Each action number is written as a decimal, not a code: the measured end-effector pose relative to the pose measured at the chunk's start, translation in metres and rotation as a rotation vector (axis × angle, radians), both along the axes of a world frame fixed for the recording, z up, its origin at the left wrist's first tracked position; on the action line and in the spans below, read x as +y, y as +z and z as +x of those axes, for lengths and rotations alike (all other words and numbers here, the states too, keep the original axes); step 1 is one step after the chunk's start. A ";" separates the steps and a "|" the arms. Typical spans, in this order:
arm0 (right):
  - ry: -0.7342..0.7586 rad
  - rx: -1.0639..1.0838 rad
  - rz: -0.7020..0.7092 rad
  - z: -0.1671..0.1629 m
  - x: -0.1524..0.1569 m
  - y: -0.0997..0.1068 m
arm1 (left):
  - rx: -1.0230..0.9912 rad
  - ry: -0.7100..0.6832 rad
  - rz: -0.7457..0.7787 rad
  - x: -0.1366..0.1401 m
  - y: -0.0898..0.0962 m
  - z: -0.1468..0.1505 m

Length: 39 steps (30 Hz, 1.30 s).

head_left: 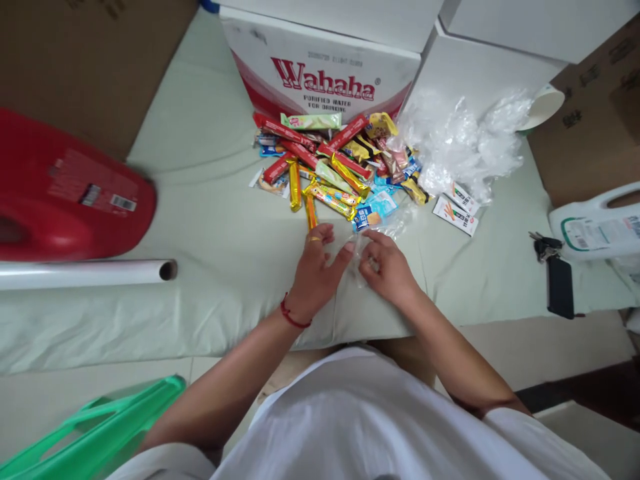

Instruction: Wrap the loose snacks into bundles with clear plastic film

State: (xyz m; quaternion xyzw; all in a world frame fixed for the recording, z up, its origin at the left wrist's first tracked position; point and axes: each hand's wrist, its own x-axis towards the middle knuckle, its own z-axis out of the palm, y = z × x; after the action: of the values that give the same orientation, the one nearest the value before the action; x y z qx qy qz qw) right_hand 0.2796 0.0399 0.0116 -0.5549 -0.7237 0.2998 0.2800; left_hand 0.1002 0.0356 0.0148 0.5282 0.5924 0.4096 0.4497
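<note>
My right hand (387,270) is closed, its bent fingers pinching a small clear plastic bag (359,263). My left hand (320,270), with a red cord bracelet at the wrist, is beside it. The left thumb reaches to the bag's edge, while the other fingers are half curled and apart from the thumb. Just beyond the left fingertips is a gold-wrapped snack stick (311,212). A heap of wrapped snacks lies in front of both hands, including red-wrapped bars (287,132), a yellow packet (336,200) and a blue packet (367,217).
A Wahaha water carton (325,73) stands behind the snacks. Right of them are crumpled clear bags (465,143) and small white packets (456,215). A red jug (75,193) and a white roll (85,273) lie left; a white bottle (600,227), keys and a black phone (560,287) sit right.
</note>
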 end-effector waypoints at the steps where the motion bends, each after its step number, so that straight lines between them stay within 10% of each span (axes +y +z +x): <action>1: 0.036 -0.053 0.018 -0.004 0.002 0.001 | 0.048 -0.012 0.024 0.003 0.000 0.000; 9: 0.203 -0.121 -0.073 -0.022 0.005 0.011 | 0.323 0.064 -0.013 0.018 -0.024 -0.008; 16: -0.013 0.462 -0.341 0.012 -0.020 0.005 | 0.231 0.179 -0.179 -0.008 -0.035 -0.039; 21: -0.225 0.723 -0.563 0.021 -0.042 -0.014 | 0.472 0.298 0.251 -0.037 -0.047 -0.039; 28: -0.208 0.710 -0.565 0.020 -0.044 -0.018 | 0.562 -0.437 0.533 -0.042 -0.066 -0.032; 39: -0.091 0.564 -0.477 0.036 -0.044 -0.015 | 0.600 -0.603 0.319 -0.013 -0.030 -0.047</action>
State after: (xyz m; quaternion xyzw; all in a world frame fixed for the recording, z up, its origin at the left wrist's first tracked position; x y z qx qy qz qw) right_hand 0.3158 -0.0037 -0.0033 -0.5319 -0.5025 0.5884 0.3441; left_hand 0.0530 0.0226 -0.0154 0.8351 0.4457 0.1756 0.2704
